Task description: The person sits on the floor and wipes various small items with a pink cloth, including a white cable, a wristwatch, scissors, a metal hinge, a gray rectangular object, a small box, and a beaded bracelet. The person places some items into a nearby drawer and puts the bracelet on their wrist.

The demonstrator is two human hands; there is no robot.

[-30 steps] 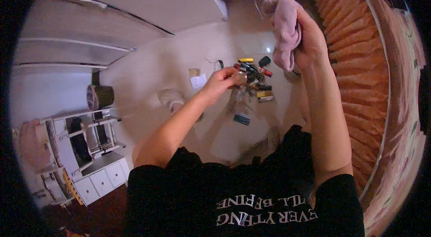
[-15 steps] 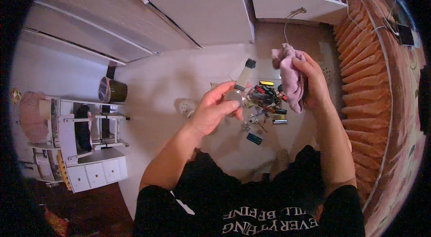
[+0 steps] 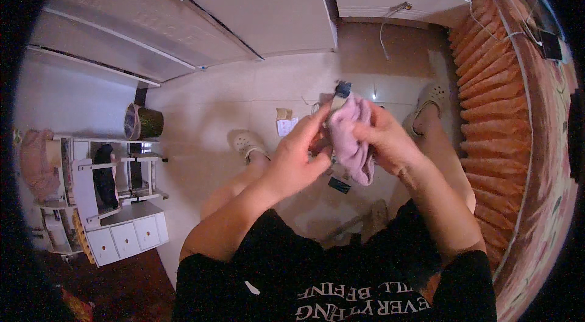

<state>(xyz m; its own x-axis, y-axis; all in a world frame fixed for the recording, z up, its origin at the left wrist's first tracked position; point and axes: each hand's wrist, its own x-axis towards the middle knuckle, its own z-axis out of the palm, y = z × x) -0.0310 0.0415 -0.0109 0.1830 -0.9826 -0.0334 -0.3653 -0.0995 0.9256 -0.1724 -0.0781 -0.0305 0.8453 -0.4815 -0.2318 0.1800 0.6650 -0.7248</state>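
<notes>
My left hand grips what looks like a wristwatch. Its pale strap with a dark end sticks up past my fingers, while its round part is hidden under the cloth and fingers. A pink cloth is bunched in my right hand, pressed against the watch from the right. The two hands meet in front of me, above the floor. Below them, a dark flat rectangular piece lies on the floor. Most of the pile of small items there is covered by the cloth and hands.
An open drawer with cables stands at the far right. An orange curtain hangs along the right side. My feet wear pale clogs. A waste bin and a small white drawer unit are at left.
My right hand has brought the pink cloth left and down onto the watch in my left hand. The watch's round part, visible before, is now covered, as is most of the pile.
</notes>
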